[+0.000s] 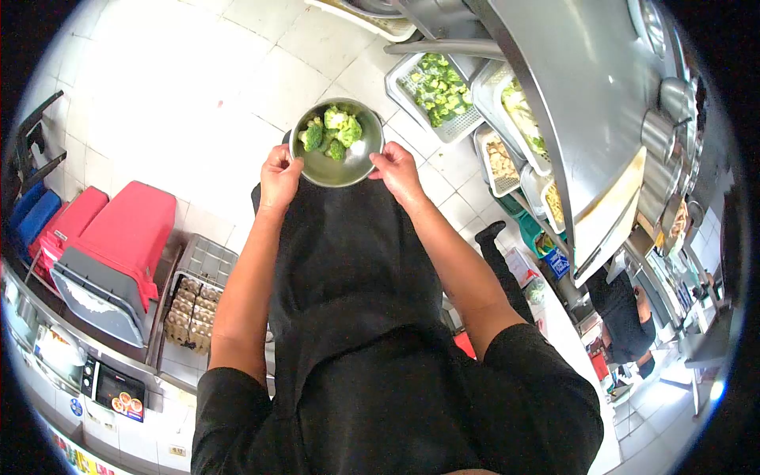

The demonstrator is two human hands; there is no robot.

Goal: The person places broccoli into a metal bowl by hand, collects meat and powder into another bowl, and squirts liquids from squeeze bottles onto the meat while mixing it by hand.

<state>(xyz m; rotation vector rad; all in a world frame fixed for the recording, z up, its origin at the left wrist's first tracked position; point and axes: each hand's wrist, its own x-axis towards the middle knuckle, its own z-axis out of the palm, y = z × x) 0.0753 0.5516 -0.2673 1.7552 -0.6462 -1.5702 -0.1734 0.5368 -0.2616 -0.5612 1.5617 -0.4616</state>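
Note:
A round metal bowl [355, 168] is held out in front of my body, over the tiled floor. Several broccoli florets [339, 127] lie inside it, mostly towards its far side. My left hand [280, 176] grips the bowl's rim on the left, with the thumb over the edge. On the opposite side my right hand [397, 168] pinches the rim in the same way. The undersides of both hands' grips are hidden by the bowl. Nearest to the right hand are baskets of cut vegetables.
A crate of broccoli pieces [435, 99] and other vegetable baskets [500, 165] sit under the steel counter [570, 63] on the right. Red bins [127, 229] and egg trays [190, 313] stand at left. Another person [621, 317] is at the far right.

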